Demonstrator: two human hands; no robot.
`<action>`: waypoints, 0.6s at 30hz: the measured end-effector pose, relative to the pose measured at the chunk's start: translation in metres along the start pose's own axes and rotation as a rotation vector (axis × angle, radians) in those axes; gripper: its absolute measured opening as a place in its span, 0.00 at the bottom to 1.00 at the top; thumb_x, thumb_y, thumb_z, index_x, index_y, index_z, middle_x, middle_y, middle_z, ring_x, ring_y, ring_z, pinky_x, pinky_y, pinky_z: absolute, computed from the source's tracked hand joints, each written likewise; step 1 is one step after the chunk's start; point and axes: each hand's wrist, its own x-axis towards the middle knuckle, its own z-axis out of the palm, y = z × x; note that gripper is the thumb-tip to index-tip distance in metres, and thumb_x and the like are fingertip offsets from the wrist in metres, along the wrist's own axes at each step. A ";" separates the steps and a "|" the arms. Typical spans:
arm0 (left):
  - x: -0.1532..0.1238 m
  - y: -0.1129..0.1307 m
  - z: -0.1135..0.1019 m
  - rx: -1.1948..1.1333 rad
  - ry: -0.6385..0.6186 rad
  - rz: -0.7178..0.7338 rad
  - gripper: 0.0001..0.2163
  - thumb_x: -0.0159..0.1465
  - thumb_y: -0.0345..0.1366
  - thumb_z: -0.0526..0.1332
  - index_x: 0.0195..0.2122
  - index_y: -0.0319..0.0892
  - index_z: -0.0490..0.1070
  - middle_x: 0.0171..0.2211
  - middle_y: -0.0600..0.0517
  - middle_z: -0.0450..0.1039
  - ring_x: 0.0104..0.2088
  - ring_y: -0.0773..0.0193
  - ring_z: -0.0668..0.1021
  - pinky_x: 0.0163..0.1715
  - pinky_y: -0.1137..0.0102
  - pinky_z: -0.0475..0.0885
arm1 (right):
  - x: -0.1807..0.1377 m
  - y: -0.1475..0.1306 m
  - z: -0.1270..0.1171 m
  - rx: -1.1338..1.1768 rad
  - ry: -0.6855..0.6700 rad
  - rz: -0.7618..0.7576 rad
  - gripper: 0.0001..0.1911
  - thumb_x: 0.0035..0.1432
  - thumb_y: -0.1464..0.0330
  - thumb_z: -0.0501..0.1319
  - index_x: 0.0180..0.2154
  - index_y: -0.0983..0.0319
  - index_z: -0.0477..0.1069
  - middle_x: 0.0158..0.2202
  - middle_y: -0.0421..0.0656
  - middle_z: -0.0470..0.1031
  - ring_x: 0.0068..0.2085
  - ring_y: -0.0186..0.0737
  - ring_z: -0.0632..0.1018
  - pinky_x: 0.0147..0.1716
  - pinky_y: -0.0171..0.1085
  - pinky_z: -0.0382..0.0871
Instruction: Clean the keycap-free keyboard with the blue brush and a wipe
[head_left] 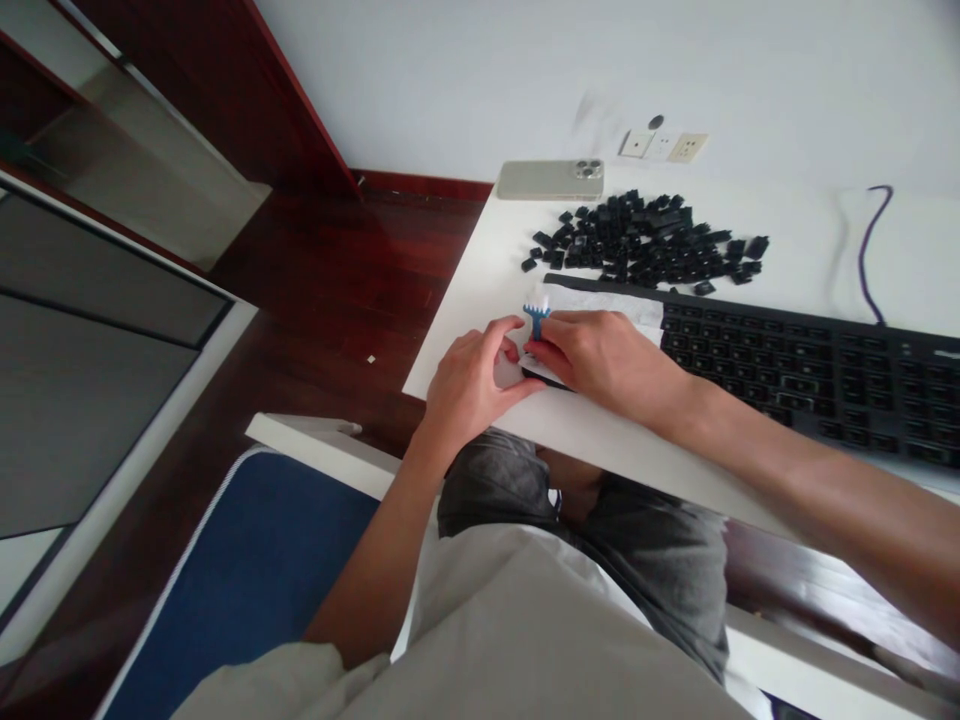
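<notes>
A black keyboard [780, 360] with its keycaps off lies along the front of the white table. A white wipe [637, 310] covers its left end. My right hand [600, 350] is over that end, its fingers closed on a small blue brush [537, 318] with white bristles pointing up; the fingers hide most of its handle. At the keyboard's near left corner is my left hand [480, 375], with fingers curved and thumb apart. White tabletop shows through the gap between them, and the thumb tip is at the keyboard's edge.
Loose black keycaps [645, 240] lie in a heap behind the keyboard. A phone [551, 181] rests at the table's back left corner. A dark cable [866, 250] runs from the keyboard's back. Wall sockets [664, 146] are above. A blue-topped seat [277, 560] stands at left.
</notes>
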 end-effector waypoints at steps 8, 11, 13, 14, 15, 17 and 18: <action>0.000 0.000 -0.001 0.025 -0.015 0.005 0.34 0.60 0.38 0.80 0.65 0.48 0.68 0.45 0.51 0.81 0.47 0.55 0.80 0.53 0.61 0.74 | -0.001 -0.001 0.004 -0.024 0.033 -0.025 0.12 0.76 0.68 0.60 0.41 0.66 0.78 0.33 0.47 0.77 0.33 0.42 0.74 0.33 0.40 0.58; 0.000 -0.001 0.000 0.032 -0.024 0.029 0.34 0.61 0.38 0.79 0.65 0.47 0.68 0.45 0.51 0.81 0.48 0.54 0.80 0.54 0.60 0.74 | -0.001 0.001 0.006 -0.058 0.079 -0.029 0.13 0.77 0.67 0.58 0.40 0.66 0.79 0.34 0.49 0.78 0.33 0.44 0.75 0.33 0.41 0.58; 0.000 -0.001 0.000 0.041 -0.024 0.032 0.33 0.61 0.39 0.79 0.65 0.47 0.68 0.46 0.50 0.81 0.48 0.53 0.80 0.54 0.59 0.74 | -0.002 0.003 0.006 -0.075 0.107 -0.047 0.15 0.78 0.66 0.57 0.40 0.65 0.79 0.34 0.50 0.78 0.34 0.45 0.75 0.34 0.42 0.59; 0.000 -0.001 0.000 0.044 -0.024 0.029 0.34 0.62 0.39 0.79 0.66 0.47 0.68 0.46 0.50 0.81 0.48 0.53 0.80 0.55 0.59 0.73 | -0.002 0.004 0.006 -0.079 0.118 -0.057 0.15 0.78 0.66 0.57 0.40 0.64 0.79 0.34 0.50 0.78 0.35 0.45 0.75 0.34 0.42 0.59; 0.000 -0.001 0.000 0.045 -0.025 0.024 0.34 0.62 0.39 0.78 0.66 0.48 0.67 0.46 0.50 0.81 0.49 0.53 0.80 0.55 0.59 0.73 | -0.002 0.006 0.006 -0.078 0.126 -0.066 0.16 0.78 0.65 0.57 0.40 0.64 0.79 0.34 0.49 0.78 0.35 0.45 0.75 0.34 0.42 0.59; 0.000 -0.001 0.000 0.043 -0.029 0.015 0.34 0.62 0.39 0.78 0.67 0.48 0.67 0.46 0.51 0.81 0.49 0.53 0.80 0.55 0.59 0.73 | -0.001 0.008 0.007 -0.063 0.135 -0.072 0.16 0.78 0.65 0.57 0.38 0.63 0.78 0.33 0.48 0.78 0.34 0.44 0.74 0.34 0.41 0.59; 0.000 -0.001 0.000 0.042 -0.032 0.013 0.35 0.62 0.39 0.78 0.67 0.48 0.67 0.46 0.51 0.81 0.48 0.53 0.81 0.55 0.59 0.73 | -0.001 0.008 0.008 -0.051 0.137 -0.069 0.16 0.77 0.65 0.57 0.38 0.63 0.78 0.33 0.47 0.78 0.34 0.43 0.74 0.33 0.41 0.58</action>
